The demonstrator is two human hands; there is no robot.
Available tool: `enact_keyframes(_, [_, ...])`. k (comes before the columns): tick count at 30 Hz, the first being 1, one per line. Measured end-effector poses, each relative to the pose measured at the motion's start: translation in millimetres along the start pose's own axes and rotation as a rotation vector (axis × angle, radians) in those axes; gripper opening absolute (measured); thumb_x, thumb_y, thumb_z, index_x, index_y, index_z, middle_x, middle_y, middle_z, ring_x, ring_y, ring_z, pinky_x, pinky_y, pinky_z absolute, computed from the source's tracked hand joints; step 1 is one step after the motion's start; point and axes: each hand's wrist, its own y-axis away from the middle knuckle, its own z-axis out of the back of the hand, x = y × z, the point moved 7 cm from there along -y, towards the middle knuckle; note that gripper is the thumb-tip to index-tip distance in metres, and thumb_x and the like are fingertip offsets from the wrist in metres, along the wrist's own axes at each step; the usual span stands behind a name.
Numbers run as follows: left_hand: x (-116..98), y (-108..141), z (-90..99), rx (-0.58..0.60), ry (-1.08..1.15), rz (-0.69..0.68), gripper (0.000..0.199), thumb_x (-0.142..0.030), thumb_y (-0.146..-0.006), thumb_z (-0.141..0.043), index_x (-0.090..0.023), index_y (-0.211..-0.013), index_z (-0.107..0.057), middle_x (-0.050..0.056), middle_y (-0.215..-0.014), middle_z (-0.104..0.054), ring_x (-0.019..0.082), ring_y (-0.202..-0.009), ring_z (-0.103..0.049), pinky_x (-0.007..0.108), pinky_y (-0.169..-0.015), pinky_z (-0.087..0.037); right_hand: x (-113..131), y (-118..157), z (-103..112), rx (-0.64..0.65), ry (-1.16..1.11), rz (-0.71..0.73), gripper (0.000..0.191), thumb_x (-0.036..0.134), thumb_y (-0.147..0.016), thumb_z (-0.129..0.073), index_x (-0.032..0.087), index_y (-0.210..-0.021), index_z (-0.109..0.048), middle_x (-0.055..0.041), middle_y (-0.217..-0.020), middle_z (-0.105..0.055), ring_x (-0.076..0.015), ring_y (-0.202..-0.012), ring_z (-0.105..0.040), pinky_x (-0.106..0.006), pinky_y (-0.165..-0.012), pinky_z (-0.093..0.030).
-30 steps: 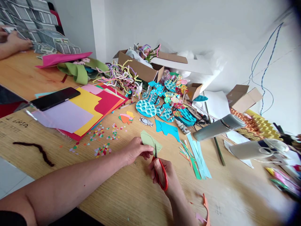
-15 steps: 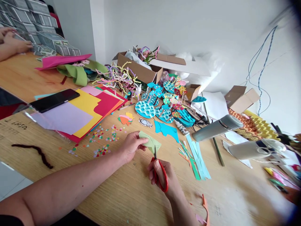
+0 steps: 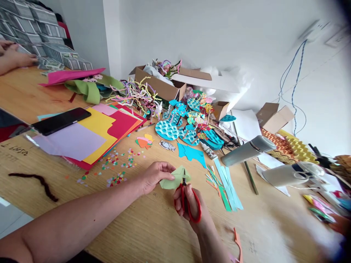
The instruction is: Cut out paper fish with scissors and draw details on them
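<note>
Between thumb and fingers, my left hand (image 3: 157,177) pinches a small piece of light green paper (image 3: 173,179) above the table. Red-handled scissors (image 3: 196,206) are in my right hand (image 3: 196,208), with thumb and fingers in the loops. Their dark blades overlap the right end of the paper; exactly how far apart they stand is hard to make out. Beyond my hands lie blue paper pieces (image 3: 192,154), a cut-out with a printed figure (image 3: 167,145) and orange and yellow paper fish shapes (image 3: 144,141).
Coloured sheets (image 3: 68,142) with a black phone (image 3: 61,120) on top lie at left, confetti (image 3: 119,171) nearer. A grey bottle (image 3: 244,151), paper strips (image 3: 229,190) and a white bottle (image 3: 290,174) are at right. Another person's hands (image 3: 18,56) show far left.
The green paper has turned in my left hand and sits a little lower. The scissors now point more upright across its right end. The whole view has shifted slightly.
</note>
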Motion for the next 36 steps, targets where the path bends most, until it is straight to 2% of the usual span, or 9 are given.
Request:
enact_keyframes(4, [1.7, 2.7, -6.4, 0.077, -0.085, 0.017, 0.03, -0.033, -0.056, -0.078, -0.011, -0.074, -0.067, 0.004, -0.068, -0.065, 0.012, -0.058, -0.056, 0.025, -0.06, -0.041, -2.8, -2.5, -2.8, 0.042, 0.031, -0.009, 0.066, 0.077, -0.074, -0.05, 0.012, -0.067, -0.058, 0.0007, -0.045, -0.053, -0.0059, -0.033, -0.041, -0.017, -0.032, -0.02])
enact_keyframes(15, [2.6, 3.2, -4.1, 0.042, -0.144, 0.022, 0.027, -0.036, -0.061, -0.074, -0.013, -0.071, -0.066, 0.003, -0.064, -0.063, 0.012, -0.054, -0.053, 0.025, -0.056, -0.04, -7.8, -5.9, -2.6, 0.061, 0.116, -0.038, 0.067, 0.078, -0.073, -0.049, 0.012, -0.07, -0.061, 0.0002, -0.046, -0.054, -0.0069, -0.034, -0.042, -0.018, -0.034, -0.022])
enact_keyframes(22, [-0.8, 2.7, -7.1, 0.066, -0.2, -0.037, 0.019, -0.031, -0.062, -0.07, -0.013, -0.065, -0.066, 0.001, -0.062, -0.063, 0.011, -0.055, -0.052, 0.024, -0.056, -0.039, -1.5, -4.2, -7.3, 0.117, 0.21, 0.006, 0.069, 0.077, -0.078, -0.042, 0.016, -0.048, -0.054, 0.0004, -0.036, -0.046, -0.0056, -0.031, -0.032, -0.021, -0.035, -0.019])
enact_keyframes(31, [-5.2, 4.9, -8.4, 0.055, -0.253, -0.045, 0.018, -0.031, -0.059, -0.068, -0.014, -0.06, -0.06, -0.001, -0.056, -0.056, 0.01, -0.052, -0.047, 0.023, -0.054, -0.035, 5.4, 0.4, -9.3, 0.179, 0.202, 0.012, 0.065, 0.073, -0.081, -0.042, 0.018, -0.052, -0.06, -0.0009, -0.043, -0.05, -0.0092, -0.035, -0.036, -0.024, -0.038, -0.022])
enact_keyframes(36, [-6.0, 4.6, -8.2, 0.06, -0.272, -0.048, 0.017, -0.03, -0.059, -0.067, -0.015, -0.059, -0.06, -0.002, -0.055, -0.056, 0.01, -0.052, -0.046, 0.023, -0.054, -0.035, 1.6, -1.6, -7.4, 0.168, 0.187, -0.009, 0.064, 0.077, -0.076, -0.045, 0.016, -0.06, -0.06, -0.0015, -0.047, -0.054, -0.0086, -0.035, -0.04, -0.022, -0.036, -0.023])
